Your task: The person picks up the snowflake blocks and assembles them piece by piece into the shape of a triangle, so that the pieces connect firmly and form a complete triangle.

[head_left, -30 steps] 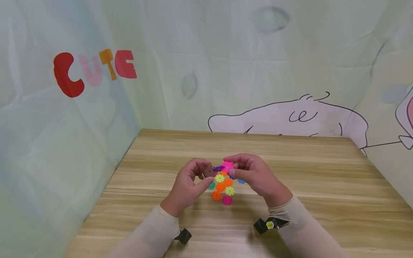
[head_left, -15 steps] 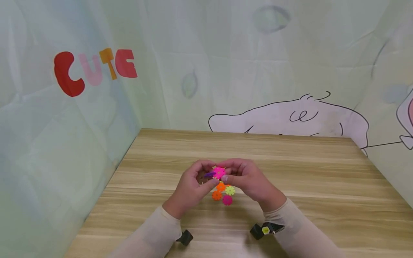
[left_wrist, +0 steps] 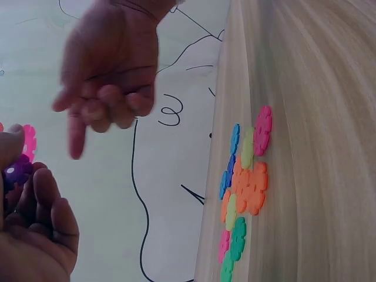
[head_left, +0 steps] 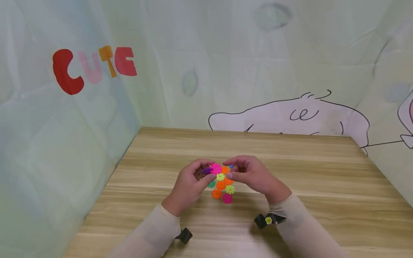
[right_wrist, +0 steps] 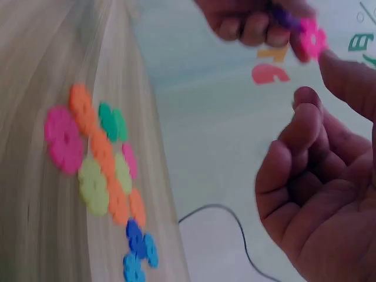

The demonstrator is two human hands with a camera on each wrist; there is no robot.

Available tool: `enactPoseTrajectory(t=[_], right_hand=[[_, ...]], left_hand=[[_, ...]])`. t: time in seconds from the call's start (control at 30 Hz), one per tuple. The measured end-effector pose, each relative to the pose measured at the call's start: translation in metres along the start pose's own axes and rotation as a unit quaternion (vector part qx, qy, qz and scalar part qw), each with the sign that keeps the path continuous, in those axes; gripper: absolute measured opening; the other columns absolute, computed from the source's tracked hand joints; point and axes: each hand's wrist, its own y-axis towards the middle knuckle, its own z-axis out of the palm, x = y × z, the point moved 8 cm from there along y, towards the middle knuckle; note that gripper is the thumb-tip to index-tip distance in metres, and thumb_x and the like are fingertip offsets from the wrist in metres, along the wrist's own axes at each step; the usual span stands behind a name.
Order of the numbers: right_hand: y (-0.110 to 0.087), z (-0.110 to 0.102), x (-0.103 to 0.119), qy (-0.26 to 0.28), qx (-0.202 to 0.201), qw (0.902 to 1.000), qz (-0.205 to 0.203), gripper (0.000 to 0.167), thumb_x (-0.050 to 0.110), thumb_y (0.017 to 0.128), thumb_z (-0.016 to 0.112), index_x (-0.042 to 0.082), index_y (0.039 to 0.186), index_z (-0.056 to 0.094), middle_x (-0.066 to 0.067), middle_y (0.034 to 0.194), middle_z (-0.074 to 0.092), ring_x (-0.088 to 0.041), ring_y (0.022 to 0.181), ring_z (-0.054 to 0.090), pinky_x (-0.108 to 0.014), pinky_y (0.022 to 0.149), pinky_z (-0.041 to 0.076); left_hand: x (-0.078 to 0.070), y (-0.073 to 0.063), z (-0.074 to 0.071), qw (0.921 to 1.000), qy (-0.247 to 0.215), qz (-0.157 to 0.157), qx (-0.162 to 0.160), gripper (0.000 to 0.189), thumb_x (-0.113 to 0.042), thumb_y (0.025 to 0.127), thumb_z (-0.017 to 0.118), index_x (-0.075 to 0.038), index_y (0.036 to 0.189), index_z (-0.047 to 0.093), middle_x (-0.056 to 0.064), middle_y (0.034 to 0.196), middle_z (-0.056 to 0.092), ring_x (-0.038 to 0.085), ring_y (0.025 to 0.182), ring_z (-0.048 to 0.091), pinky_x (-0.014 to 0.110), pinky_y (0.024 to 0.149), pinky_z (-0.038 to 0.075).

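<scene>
My left hand (head_left: 189,184) grips a small joined piece of notched snowflake discs above the table. A purple disc (head_left: 207,171) stands edge-on in it, and a bright pink disc (head_left: 216,168) is fitted to its right. Part of a brown disc (head_left: 199,174) shows behind the left fingers. To the right, my right hand (head_left: 258,176) holds nothing; its thumb and fingers are apart and loosely bent. In the right wrist view, the pink disc (right_wrist: 313,40) appears just beyond that thumb, attached to the purple one.
Several loose discs lie grouped under the hands: an orange disc (head_left: 217,194), a magenta disc (head_left: 227,198), a yellow-green disc (head_left: 229,189), a green disc (left_wrist: 238,239) and a blue disc (right_wrist: 136,238). The wooden table (head_left: 155,150) meets a printed backdrop (head_left: 180,64).
My right hand pinched the pink disc and brought it leftward to the purple one. It has since let go and drawn back right; the pink disc stays with the left hand's piece.
</scene>
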Motion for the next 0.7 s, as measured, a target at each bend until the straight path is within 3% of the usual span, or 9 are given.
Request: enactPoseTrajectory(t=[0.13, 0.27, 0.5, 0.7], right_hand=[[0.003, 0.002, -0.02, -0.083, 0.042, 0.9952, 0.031, 0.03, 0.01, 0.095, 0.077, 0.0, 0.123, 0.073, -0.002, 0.081, 0.062, -0.016, 0.07, 0.055, -0.024, 0.06, 0.048], [0.004, 0.013, -0.038, -0.155, 0.092, 0.9815, 0.064, 0.026, 0.015, 0.092, 0.081, 0.007, 0.116, 0.077, 0.002, 0.073, 0.061, -0.013, 0.065, 0.053, -0.025, 0.059, 0.047], [0.003, 0.027, -0.051, -0.212, 0.143, 0.9626, 0.088, 0.023, 0.024, 0.087, 0.088, 0.016, 0.107, 0.08, 0.003, 0.074, 0.063, -0.014, 0.068, 0.055, -0.029, 0.061, 0.048], [0.001, 0.035, -0.053, -0.238, 0.164, 0.9537, 0.084, 0.02, 0.016, 0.086, 0.088, 0.019, 0.104, 0.081, 0.004, 0.078, 0.065, -0.015, 0.072, 0.058, -0.031, 0.063, 0.05]], left_hand=[[-0.001, 0.001, 0.0, 0.9999, -0.011, 0.009, 0.004, 0.034, -0.004, 0.097, 0.074, -0.003, 0.13, 0.066, 0.013, 0.124, 0.069, 0.025, 0.11, 0.068, 0.025, 0.093, 0.059], [-0.001, 0.001, 0.0, 0.9997, -0.022, 0.01, 0.006, 0.033, -0.004, 0.096, 0.075, -0.001, 0.128, 0.067, 0.014, 0.124, 0.069, 0.025, 0.109, 0.067, 0.025, 0.092, 0.059], [0.001, 0.002, 0.001, 0.9997, -0.023, 0.01, 0.007, 0.033, -0.003, 0.095, 0.075, -0.001, 0.128, 0.067, 0.014, 0.125, 0.07, 0.024, 0.11, 0.068, 0.025, 0.093, 0.059], [0.002, 0.002, 0.001, 0.9997, -0.023, 0.01, 0.008, 0.034, -0.002, 0.095, 0.075, 0.001, 0.128, 0.066, 0.016, 0.126, 0.069, 0.026, 0.111, 0.068, 0.024, 0.094, 0.059]])
